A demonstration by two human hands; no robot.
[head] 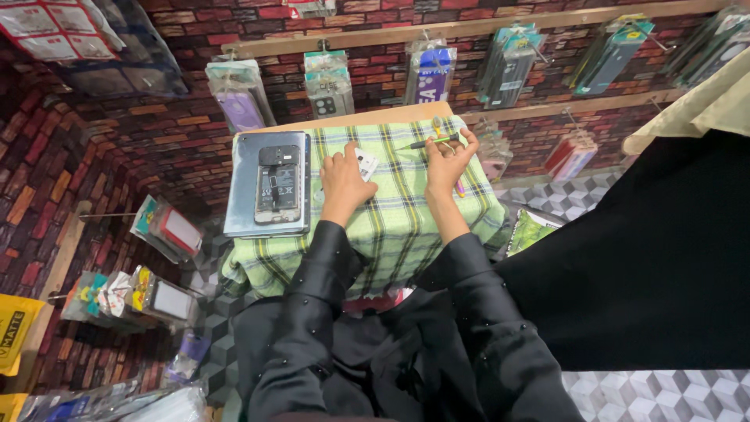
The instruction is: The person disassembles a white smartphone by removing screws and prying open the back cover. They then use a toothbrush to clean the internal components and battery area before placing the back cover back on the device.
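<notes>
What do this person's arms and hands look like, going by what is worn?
Both arms are covered by long, loose black sleeves of slightly shiny fabric, dotted with small dark beads or studs and ending at the wrists. The left hand and right hand are bare: no gloves, and no rings or watch that I can make out.

You can see clear bags of phone cases hanging on the brick wall, a purple one [241, 98], a grey one [329, 84] and a blue one [431, 72], and a yellow packet [16, 331] low on your left.
</notes>
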